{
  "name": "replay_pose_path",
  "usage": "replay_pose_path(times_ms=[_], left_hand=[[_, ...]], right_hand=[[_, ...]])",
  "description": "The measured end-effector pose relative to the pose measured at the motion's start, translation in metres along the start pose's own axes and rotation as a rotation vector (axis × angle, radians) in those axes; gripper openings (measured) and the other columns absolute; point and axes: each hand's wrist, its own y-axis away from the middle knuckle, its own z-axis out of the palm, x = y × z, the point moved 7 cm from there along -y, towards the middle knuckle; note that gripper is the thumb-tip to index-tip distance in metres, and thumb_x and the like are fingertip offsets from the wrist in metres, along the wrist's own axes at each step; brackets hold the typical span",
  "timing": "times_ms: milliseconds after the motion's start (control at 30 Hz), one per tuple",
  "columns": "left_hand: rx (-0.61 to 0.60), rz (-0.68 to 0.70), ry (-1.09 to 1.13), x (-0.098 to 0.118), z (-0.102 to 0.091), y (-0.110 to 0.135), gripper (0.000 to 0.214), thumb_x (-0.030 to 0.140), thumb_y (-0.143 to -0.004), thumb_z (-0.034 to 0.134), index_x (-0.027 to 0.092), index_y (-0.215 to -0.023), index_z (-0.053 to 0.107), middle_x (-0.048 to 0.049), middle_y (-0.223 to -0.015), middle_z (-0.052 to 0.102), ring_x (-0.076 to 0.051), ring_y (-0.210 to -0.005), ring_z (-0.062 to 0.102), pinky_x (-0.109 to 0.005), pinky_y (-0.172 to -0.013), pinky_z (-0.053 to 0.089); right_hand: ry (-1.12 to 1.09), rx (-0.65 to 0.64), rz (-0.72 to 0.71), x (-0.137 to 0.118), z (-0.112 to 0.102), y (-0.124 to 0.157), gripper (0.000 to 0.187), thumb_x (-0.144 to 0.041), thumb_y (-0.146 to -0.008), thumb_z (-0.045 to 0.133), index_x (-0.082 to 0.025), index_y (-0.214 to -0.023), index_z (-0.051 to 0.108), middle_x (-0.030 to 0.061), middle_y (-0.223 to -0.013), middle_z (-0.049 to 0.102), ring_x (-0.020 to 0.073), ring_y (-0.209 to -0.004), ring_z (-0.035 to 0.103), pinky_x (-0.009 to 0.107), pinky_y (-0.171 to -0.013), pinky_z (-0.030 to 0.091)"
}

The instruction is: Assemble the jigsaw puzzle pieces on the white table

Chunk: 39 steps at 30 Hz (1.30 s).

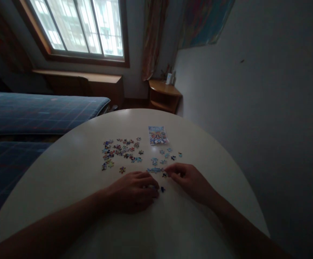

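My left hand [134, 192] rests on the table with its fingers curled. Something small and bluish shows between thumb and fingers, mostly hidden, probably a puzzle piece. Thumb and index finger of my right hand [190, 180] pinch at the right end of a joined strip of blue puzzle pieces [154, 169]; the fingertips partly cover the piece there. A dark puzzle piece [163, 189] lies just right of my left fingertips. Another small piece [164, 175] sits under the strip's right end. Loose light-blue pieces [167, 155] lie beyond the strip.
Many mixed-colour puzzle pieces [124, 148] spread over the left middle of the round white table [199, 223]. A printed picture sheet [158, 136] lies farther back. Behind stand a bed [37, 113] on the left and a wooden corner cabinet [164, 88]; a wall rises at right.
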Motion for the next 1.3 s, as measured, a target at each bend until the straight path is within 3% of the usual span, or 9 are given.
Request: replay_pose_path(times_ms=[233,367,633,767,1300], left_hand=[[-0.002,0.02,-0.048,0.001,0.002,0.003,0.02,0.018,-0.091,0.053,0.021,-0.107,0.064,-0.0046,-0.112,0.07,-0.018,-0.098,0.065,-0.034,-0.086,0.052],[0.003,0.007,-0.06,0.001,0.0,0.002,0.021,0.018,-0.091,0.053,0.02,-0.109,0.063,-0.0055,-0.114,0.07,-0.019,-0.1,0.065,-0.035,-0.088,0.053],[-0.013,0.073,-0.063,0.007,-0.004,0.0,0.022,0.017,-0.091,0.05,0.018,-0.11,0.062,-0.0067,-0.116,0.071,-0.02,-0.102,0.065,-0.033,-0.089,0.053],[-0.033,0.09,-0.087,0.008,-0.003,0.001,0.022,0.018,-0.092,0.05,0.017,-0.111,0.061,-0.0082,-0.111,0.07,-0.018,-0.1,0.067,-0.032,-0.09,0.054],[-0.099,0.088,-0.123,0.012,-0.007,0.004,0.024,0.025,-0.094,0.051,0.014,-0.112,0.062,-0.0089,-0.111,0.071,-0.021,-0.099,0.067,-0.034,-0.081,0.057]], right_hand=[[0.033,-0.064,-0.028,0.014,-0.003,0.014,0.02,-0.033,-0.082,0.065,-0.022,-0.094,0.078,0.0057,-0.095,0.078,0.0221,-0.088,0.072,0.035,-0.083,0.054],[0.043,-0.124,-0.01,0.013,0.0,0.016,0.02,-0.032,-0.081,0.066,-0.022,-0.094,0.078,0.0055,-0.092,0.079,0.0211,-0.082,0.073,0.033,-0.076,0.055],[0.131,-0.023,-0.138,0.007,0.004,0.012,0.016,-0.03,-0.084,0.068,-0.024,-0.094,0.079,0.0043,-0.089,0.078,0.0186,-0.079,0.071,0.031,-0.077,0.052],[0.248,0.036,-0.187,0.003,0.008,0.01,0.012,-0.025,-0.084,0.07,-0.027,-0.093,0.079,0.0023,-0.084,0.078,0.0176,-0.077,0.069,0.037,-0.089,0.046],[0.287,0.017,-0.232,0.0,0.016,0.01,0.012,-0.027,-0.086,0.067,-0.025,-0.093,0.077,0.0025,-0.08,0.075,0.0166,-0.073,0.063,0.037,-0.087,0.041]])
